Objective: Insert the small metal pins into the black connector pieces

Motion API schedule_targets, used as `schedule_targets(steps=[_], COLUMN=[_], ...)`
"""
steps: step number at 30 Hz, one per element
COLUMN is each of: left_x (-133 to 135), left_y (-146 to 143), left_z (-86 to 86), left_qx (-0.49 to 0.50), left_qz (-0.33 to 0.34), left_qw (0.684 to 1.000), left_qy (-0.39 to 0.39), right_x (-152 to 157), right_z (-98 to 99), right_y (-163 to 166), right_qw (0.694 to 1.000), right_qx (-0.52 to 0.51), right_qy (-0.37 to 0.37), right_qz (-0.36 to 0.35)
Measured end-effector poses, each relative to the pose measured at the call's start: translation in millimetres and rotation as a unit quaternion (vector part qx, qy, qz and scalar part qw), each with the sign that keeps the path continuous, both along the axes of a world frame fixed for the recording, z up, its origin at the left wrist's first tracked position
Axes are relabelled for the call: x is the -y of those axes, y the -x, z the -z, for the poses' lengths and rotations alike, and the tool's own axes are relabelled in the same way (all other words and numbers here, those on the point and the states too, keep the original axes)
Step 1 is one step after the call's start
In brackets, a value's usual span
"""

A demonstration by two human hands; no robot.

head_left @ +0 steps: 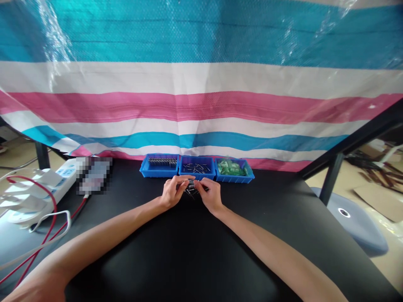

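Observation:
My left hand [171,192] and my right hand [212,195] meet in front of the middle bin, with thumbs and fingers pinched. Between their fingertips is a small silvery metal cylinder [191,183], partly covered by the fingers. Thin metal pins [190,193] lie on the black table just below. Behind the hands, the blue middle bin [213,171] holds more loose, thin metal pieces. Short metal cylinders [162,161] stand in rows in the left blue bin [159,173]. Green plastic-looking packets [231,167] fill much of the right blue bin [237,179].
A striped plastic sheet [201,107] hangs behind the black table [176,256]. To the left are a white power strip [67,170] with plugs, a red cable [52,197] and a blurred-out device [94,175]. A grey stool [355,222] stands beyond the right edge.

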State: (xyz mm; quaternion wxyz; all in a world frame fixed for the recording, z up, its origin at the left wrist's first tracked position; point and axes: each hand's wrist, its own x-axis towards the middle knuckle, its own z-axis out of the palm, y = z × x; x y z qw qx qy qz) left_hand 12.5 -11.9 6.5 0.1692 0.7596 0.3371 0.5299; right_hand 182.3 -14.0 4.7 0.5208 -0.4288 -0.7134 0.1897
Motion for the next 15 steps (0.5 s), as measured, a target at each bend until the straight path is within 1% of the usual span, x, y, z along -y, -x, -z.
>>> schedule_targets(steps=[5, 7, 11, 15], left_x=[2.1, 1.1, -3.4, -7.0], left_y=[0.2, 0.5, 1.9, 3.4], left_z=[-2.8, -1.9, 3.4, 5.3], left_qx=[0.006, 0.01, 0.001, -0.023], left_qz=[-0.026, -0.035, -0.051, -0.073], left_qw=[0.999, 0.999, 0.999, 0.996], left_qy=[0.036, 0.038, 0.014, -0.04], right_x=[4.4, 5.8, 5.9, 4.8], right_z=[-5.1, -6.7, -6.2, -3.4], right_y=[-0.5, -0.6, -0.4, -0.2], right_qw=[1.0, 0.999, 0.999, 0.999], right_qx=[-0.024, -0.034, -0.035, -0.042], right_qy=[0.006, 0.006, 0.004, 0.004], right_qz=[-0.013, -0.012, -0.005, -0.002])
